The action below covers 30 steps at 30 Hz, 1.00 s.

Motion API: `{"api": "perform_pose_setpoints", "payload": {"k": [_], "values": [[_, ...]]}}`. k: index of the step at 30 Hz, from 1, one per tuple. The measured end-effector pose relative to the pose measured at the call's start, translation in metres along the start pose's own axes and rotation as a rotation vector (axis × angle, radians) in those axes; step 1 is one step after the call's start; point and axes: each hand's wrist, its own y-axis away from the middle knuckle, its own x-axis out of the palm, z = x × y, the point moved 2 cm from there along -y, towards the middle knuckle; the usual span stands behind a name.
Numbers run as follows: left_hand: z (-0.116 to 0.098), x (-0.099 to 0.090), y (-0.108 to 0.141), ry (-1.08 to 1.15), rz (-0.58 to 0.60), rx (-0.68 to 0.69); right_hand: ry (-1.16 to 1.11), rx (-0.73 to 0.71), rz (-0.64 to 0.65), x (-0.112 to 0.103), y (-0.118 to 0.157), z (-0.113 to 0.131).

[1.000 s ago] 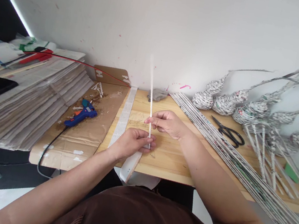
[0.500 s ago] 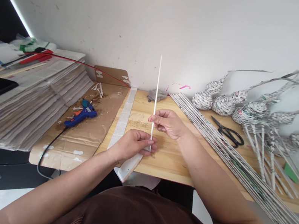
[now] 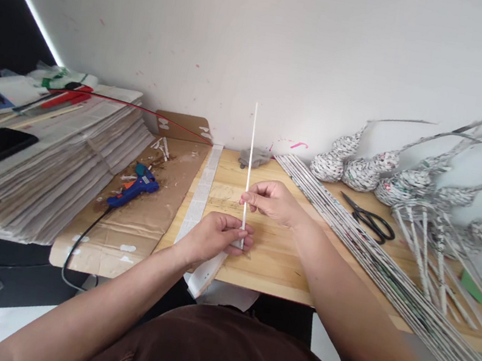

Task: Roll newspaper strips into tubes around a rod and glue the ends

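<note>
- Stick (image 3: 252, 151), thin and white: upright with a slight lean, above the front of the wooden table (image 3: 274, 260), its upper part seen against the wall (image 3: 265, 36).
- Left hand (image 3: 222, 236): thumb and fingers closed on the stick's lower end. Paper strip (image 3: 196, 204) runs beneath this hand, near end over the table edge; cannot tell whether the fingers grip it too.
- Right hand (image 3: 272, 203): just above the left, thumb and fingertips pinching the stick narrowly.
- Grey rag (image 3: 254, 158): behind the hands, by the wall.
- Left side: blue glue gun (image 3: 135, 187) on cardboard (image 3: 155, 221), beside a paper stack (image 3: 102, 151).
- Right side: bundle of paper rods (image 3: 350, 248) lying slantwise, black scissors (image 3: 368, 219) just beyond.
</note>
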Motion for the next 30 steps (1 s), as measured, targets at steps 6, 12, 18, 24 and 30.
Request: {"api": "perform_pose_setpoints", "payload": {"k": [6, 12, 18, 24, 30], "values": [[-0.001, -0.003, -0.002, 0.0, -0.023, 0.001, 0.147, -0.094, -0.092, 0.002, 0.0, 0.004], [-0.006, -0.006, -0.004, 0.013, -0.01, 0.019, -0.004, -0.003, 0.089, 0.004, 0.001, 0.002], [-0.002, -0.006, -0.003, 0.019, -0.02, 0.015, -0.193, 0.061, 0.033, 0.008, -0.004, -0.013], [0.0, -0.005, -0.003, 0.011, -0.027, 0.006, -0.216, 0.09, 0.056, 0.007, -0.003, -0.011], [-0.002, -0.005, -0.003, 0.02, -0.067, -0.008, -0.226, 0.112, 0.051, 0.008, -0.002, -0.008]]}}
